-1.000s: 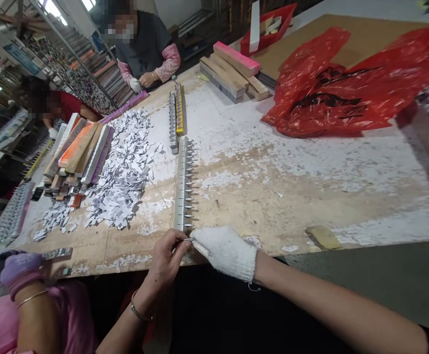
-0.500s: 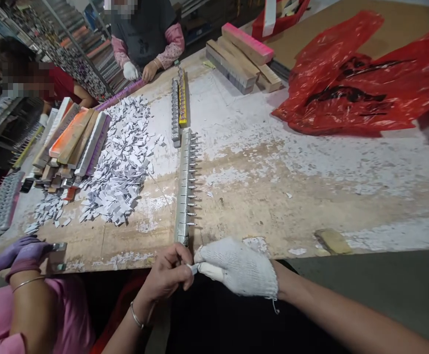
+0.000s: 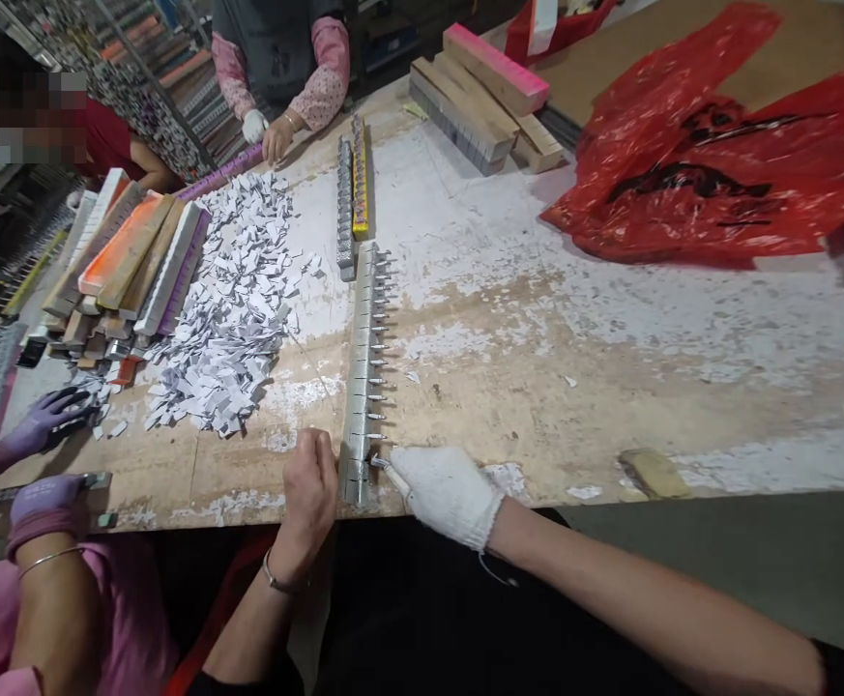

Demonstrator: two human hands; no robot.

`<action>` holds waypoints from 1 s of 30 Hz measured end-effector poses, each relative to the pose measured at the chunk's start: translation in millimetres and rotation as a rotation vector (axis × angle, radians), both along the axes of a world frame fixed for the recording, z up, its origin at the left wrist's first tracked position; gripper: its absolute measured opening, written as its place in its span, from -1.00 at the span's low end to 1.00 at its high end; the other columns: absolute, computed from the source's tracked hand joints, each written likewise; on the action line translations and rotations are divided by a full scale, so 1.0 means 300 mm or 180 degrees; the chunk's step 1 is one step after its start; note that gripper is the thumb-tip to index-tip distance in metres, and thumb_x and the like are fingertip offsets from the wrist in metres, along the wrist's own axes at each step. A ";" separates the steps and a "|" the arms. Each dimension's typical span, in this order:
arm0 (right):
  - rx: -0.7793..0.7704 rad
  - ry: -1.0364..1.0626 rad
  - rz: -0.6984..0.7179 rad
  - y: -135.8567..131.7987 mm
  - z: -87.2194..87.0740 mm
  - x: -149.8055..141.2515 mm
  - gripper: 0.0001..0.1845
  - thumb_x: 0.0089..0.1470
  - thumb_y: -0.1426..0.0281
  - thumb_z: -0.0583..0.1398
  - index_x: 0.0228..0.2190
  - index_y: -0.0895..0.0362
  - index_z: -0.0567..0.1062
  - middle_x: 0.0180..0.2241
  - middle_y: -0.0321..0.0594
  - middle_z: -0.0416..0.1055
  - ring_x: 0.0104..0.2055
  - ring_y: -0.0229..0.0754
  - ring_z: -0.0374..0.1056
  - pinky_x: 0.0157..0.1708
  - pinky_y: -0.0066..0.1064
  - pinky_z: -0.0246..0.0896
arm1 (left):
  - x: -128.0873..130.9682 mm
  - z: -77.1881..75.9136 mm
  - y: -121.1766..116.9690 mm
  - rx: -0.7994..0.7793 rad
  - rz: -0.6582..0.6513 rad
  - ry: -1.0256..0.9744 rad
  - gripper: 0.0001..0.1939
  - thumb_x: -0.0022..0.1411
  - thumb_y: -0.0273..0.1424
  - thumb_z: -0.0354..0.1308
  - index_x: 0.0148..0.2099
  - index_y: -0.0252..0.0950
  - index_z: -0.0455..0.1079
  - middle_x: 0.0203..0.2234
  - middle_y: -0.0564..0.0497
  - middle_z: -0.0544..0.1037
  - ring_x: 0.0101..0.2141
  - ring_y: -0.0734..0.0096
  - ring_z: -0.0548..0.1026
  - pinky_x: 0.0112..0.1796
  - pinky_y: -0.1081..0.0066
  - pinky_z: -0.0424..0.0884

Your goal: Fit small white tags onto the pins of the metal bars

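A long grey bar with slots lies lengthwise before me, and several thin pale-tipped pieces stick out from its right side. My left hand is bare and curled closed against the bar's near left side. Its fingertips are turned away, so whatever they hold is hidden. On the other side, my right hand in a white knit glove pinches a small thin whitish piece at the bar's right edge, near its close end.
White paper bits lie heaped left of the bar, beside stacked wooden bars. Two more bars lie beyond. A red plastic bag covers the far right. Co-workers' gloved hands are at the left; another person works opposite.
My hands have parted from a shared pinch on a small piece below the bar's near end. Both moved up to the bar, one on each side. The left neighbour's hand reached toward the paper bits.
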State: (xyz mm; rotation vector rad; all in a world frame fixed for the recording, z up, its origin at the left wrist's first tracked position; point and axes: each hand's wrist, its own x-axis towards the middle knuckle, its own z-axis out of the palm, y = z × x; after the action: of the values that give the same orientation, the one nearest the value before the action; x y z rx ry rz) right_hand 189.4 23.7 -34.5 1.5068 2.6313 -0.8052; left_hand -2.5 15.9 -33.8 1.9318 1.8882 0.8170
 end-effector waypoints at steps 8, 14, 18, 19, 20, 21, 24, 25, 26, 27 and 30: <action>0.0196 -0.0290 0.0202 -0.001 -0.040 -0.084 -0.77 0.11 0.59 0.10 -0.23 0.16 0.49 -0.37 -0.09 0.54 -0.28 0.04 0.53 -0.35 -0.27 0.38 | 0.016 -0.087 0.065 0.0176 -0.0279 0.0288 -0.75 0.44 -0.41 -0.13 -0.33 -0.22 0.23 -0.48 0.04 0.34 -0.42 0.35 0.35 -0.37 0.36 0.27; 0.0247 -0.0411 0.0352 0.027 -0.036 -0.114 -0.79 0.13 0.60 0.10 -0.29 0.18 0.52 -0.42 -0.06 0.54 -0.36 0.02 0.53 -0.43 -0.33 0.35 | 0.017 -0.091 0.049 0.0111 -0.0272 0.0423 -0.77 0.42 -0.46 -0.12 -0.34 -0.21 0.21 -0.47 0.02 0.37 -0.40 0.32 0.37 -0.37 0.35 0.28; 0.0643 -0.0268 -0.0166 0.064 -0.063 -0.079 -0.75 0.26 0.49 0.06 -0.21 0.12 0.54 -0.36 -0.09 0.58 -0.36 -0.01 0.54 -0.43 -0.36 0.32 | -0.045 -0.080 0.125 0.0121 -0.0273 0.0319 -0.84 0.43 -0.40 -0.07 -0.23 -0.23 0.29 -0.43 0.03 0.45 -0.39 0.36 0.42 -0.34 0.39 0.30; 0.0741 -0.0106 -0.0325 0.074 -0.073 -0.064 -0.74 0.29 0.43 0.06 -0.11 0.10 0.53 -0.31 -0.10 0.59 -0.33 -0.03 0.55 -0.41 -0.37 0.33 | -0.077 -0.070 0.157 0.0222 -0.0118 0.0377 -0.86 0.42 -0.40 -0.05 -0.21 -0.24 0.30 -0.40 0.01 0.46 -0.39 0.36 0.42 -0.34 0.39 0.30; 0.0799 0.0073 -0.0454 0.082 -0.084 -0.050 -0.70 0.31 0.38 0.05 -0.01 0.08 0.49 -0.26 -0.10 0.60 -0.31 -0.04 0.55 -0.40 -0.38 0.35 | -0.114 -0.058 0.192 0.0344 0.0112 0.0528 -0.88 0.41 -0.41 -0.03 -0.20 -0.26 0.31 -0.38 -0.01 0.47 -0.38 0.34 0.42 -0.34 0.38 0.29; 0.0837 0.0257 -0.0549 0.086 -0.096 -0.036 -0.66 0.32 0.34 0.05 0.07 0.07 0.44 -0.21 -0.10 0.60 -0.29 -0.05 0.55 -0.38 -0.38 0.37 | -0.155 -0.044 0.226 0.0455 0.0387 0.0765 -0.90 0.38 -0.43 -0.01 -0.20 -0.27 0.32 -0.36 -0.04 0.47 -0.35 0.31 0.41 -0.32 0.36 0.29; 0.0892 0.0751 -0.0575 0.082 -0.140 -0.008 -0.58 0.28 0.37 0.06 0.14 0.09 0.39 -0.09 -0.09 0.58 -0.19 -0.04 0.55 -0.27 -0.34 0.44 | -0.276 -0.009 0.313 0.0448 0.0994 0.1551 -0.90 0.24 -0.56 0.07 -0.27 -0.29 0.36 -0.32 -0.14 0.45 -0.25 0.16 0.39 -0.27 0.29 0.27; 0.0925 0.0888 -0.0575 0.078 -0.157 -0.005 -0.58 0.26 0.39 0.06 0.12 0.10 0.40 -0.05 -0.08 0.56 -0.13 -0.03 0.54 -0.21 -0.31 0.46 | -0.309 -0.001 0.331 0.0367 0.1059 0.1684 -0.88 0.20 -0.59 0.08 -0.31 -0.29 0.37 -0.33 -0.15 0.45 -0.24 0.15 0.39 -0.26 0.28 0.26; 0.0954 0.1002 -0.0587 0.074 -0.172 -0.004 -0.59 0.25 0.39 0.06 0.11 0.10 0.42 -0.01 -0.08 0.54 -0.08 -0.02 0.52 -0.15 -0.27 0.45 | -0.335 0.005 0.343 0.0299 0.1063 0.1731 -0.86 0.17 -0.62 0.08 -0.35 -0.28 0.37 -0.34 -0.15 0.44 -0.25 0.16 0.38 -0.25 0.28 0.26; 0.0959 0.1071 -0.0602 0.072 -0.184 -0.004 -0.59 0.25 0.39 0.06 0.10 0.11 0.43 0.00 -0.08 0.53 -0.05 -0.02 0.51 -0.12 -0.24 0.45 | -0.356 0.010 0.347 0.0273 0.1042 0.1716 -0.83 0.17 -0.63 0.07 -0.38 -0.28 0.37 -0.36 -0.13 0.44 -0.26 0.18 0.38 -0.25 0.29 0.26; 0.0778 0.1060 -0.0608 0.074 -0.187 -0.004 -0.58 0.25 0.38 0.04 0.10 0.10 0.43 -0.02 -0.08 0.54 -0.11 -0.01 0.53 -0.17 -0.23 0.47 | -0.380 0.033 0.316 0.0413 0.0987 0.1581 -0.80 0.23 -0.60 0.02 -0.37 -0.27 0.39 -0.36 -0.07 0.43 -0.28 0.25 0.39 -0.25 0.34 0.29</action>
State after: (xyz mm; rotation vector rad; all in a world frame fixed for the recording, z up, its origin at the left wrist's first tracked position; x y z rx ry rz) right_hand 188.2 45.9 -90.6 1.8548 2.9488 -0.8372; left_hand -116.6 110.6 -24.0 2.0936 2.5292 0.5841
